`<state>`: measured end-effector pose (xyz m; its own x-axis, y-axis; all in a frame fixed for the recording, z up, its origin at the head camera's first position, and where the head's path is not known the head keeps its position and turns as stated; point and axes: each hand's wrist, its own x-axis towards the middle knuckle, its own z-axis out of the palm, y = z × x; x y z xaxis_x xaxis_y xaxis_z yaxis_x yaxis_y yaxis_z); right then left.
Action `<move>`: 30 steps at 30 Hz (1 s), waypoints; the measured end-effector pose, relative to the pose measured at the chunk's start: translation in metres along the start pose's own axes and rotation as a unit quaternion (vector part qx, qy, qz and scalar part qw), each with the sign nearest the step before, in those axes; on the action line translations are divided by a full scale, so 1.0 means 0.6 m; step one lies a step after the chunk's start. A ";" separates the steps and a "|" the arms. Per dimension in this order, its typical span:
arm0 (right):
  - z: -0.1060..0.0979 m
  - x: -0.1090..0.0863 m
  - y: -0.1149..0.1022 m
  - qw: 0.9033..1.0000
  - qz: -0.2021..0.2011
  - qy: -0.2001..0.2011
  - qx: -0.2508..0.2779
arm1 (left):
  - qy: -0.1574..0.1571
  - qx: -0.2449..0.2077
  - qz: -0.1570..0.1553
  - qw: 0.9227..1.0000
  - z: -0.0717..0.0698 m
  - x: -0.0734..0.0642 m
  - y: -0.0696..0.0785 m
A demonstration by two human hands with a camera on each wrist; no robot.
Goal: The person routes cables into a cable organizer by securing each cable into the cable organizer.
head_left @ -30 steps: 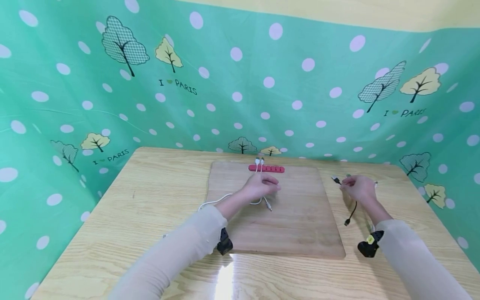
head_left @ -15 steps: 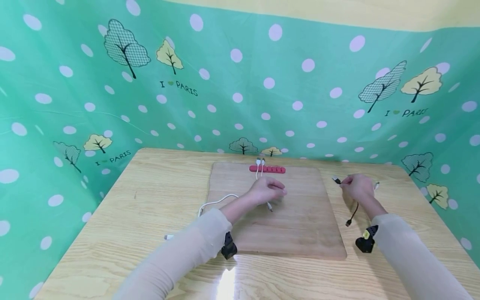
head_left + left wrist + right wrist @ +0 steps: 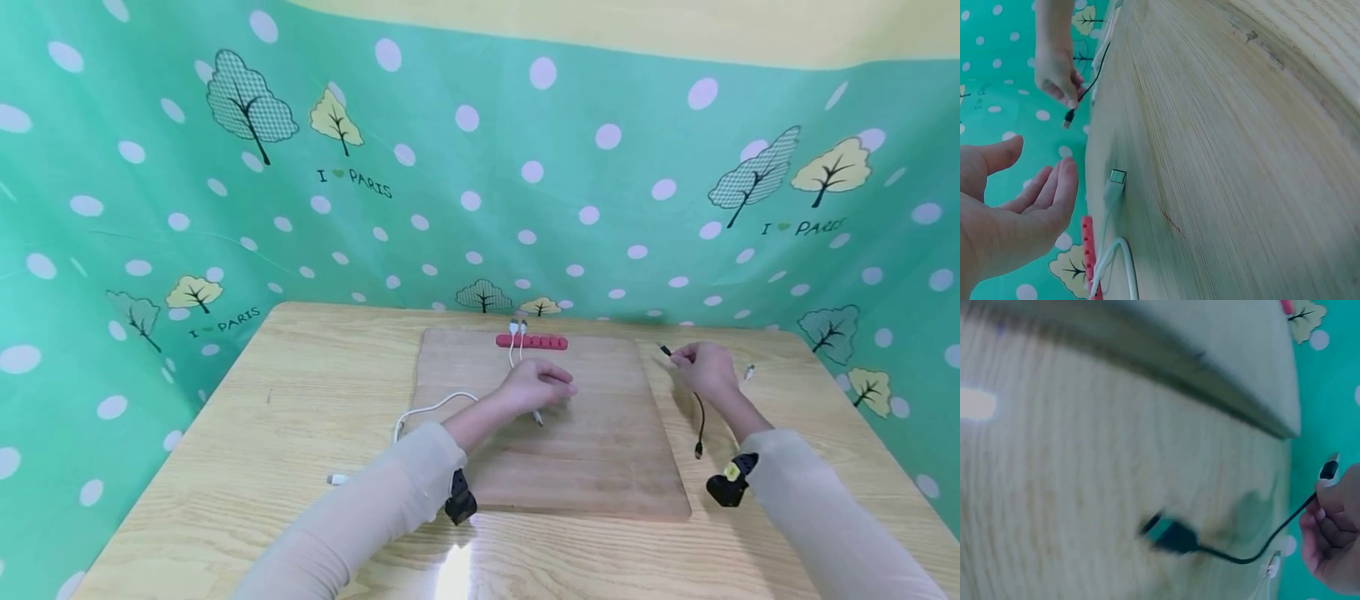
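Observation:
In the head view my right hand (image 3: 708, 368) pinches a short black USB cable (image 3: 701, 417) close behind one plug, right of the wooden board. The cable's other plug (image 3: 1172, 534) dangles low over the table in the right wrist view. My left hand (image 3: 534, 385) hovers above the board, fingers relaxed and apart from the thumb, holding nothing. Behind it, a red cable holder (image 3: 551, 342) lies along the board's far edge, two white cables (image 3: 513, 328) set in its left slots. One white plug (image 3: 1114, 185) lies on the board below the left hand.
The wooden board (image 3: 592, 475) sits on a light wood table (image 3: 315, 367). A white cable plug (image 3: 337, 479) lies on the table at left, near the left sleeve. Another pale plug (image 3: 749, 372) rests beyond the right hand. A green dotted curtain (image 3: 420, 167) hangs behind the table.
My right hand has lifted slightly and drawn left toward the board with the black cable, whose lower end now hangs straighter. My left hand has shifted a little rightward over the board.

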<state>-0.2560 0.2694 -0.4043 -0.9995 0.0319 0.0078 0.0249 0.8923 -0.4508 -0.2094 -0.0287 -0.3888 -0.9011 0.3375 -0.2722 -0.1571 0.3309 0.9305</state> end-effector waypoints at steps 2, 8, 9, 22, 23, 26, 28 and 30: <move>-0.004 -0.001 -0.003 1.000 -0.006 -0.002 -0.002 | -0.002 -0.007 0.000 1.000 0.001 0.000 0.000; -0.025 -0.006 -0.025 0.999 0.003 -0.041 0.031 | 0.000 -0.029 -0.001 1.000 0.004 0.001 -0.001; -0.029 -0.007 -0.032 0.998 0.006 -0.048 0.037 | -0.001 -0.031 -0.002 1.000 0.004 0.001 -0.002; -0.062 -0.036 -0.129 0.964 0.021 -0.157 0.212 | -0.014 -0.052 -0.006 0.999 0.007 0.000 -0.001; -0.062 -0.038 -0.137 0.960 0.021 -0.163 0.229 | -0.016 -0.055 -0.006 0.998 0.009 0.001 -0.001; -0.055 -0.042 -0.156 0.947 0.024 -0.173 0.271 | -0.023 -0.061 -0.003 0.998 0.015 0.002 -0.001; -0.047 -0.043 -0.167 0.937 0.028 -0.180 0.297 | -0.033 -0.074 0.000 0.997 0.021 0.003 -0.002; -0.040 -0.043 -0.177 0.929 0.032 -0.186 0.317 | -0.043 -0.088 0.005 0.995 0.028 0.004 -0.002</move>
<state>-0.2321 0.1847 -0.3353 -0.9379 -0.1874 -0.2918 0.1838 0.4448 -0.8766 -0.2045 -0.0133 -0.3948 -0.8658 0.4175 -0.2759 -0.2240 0.1697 0.9597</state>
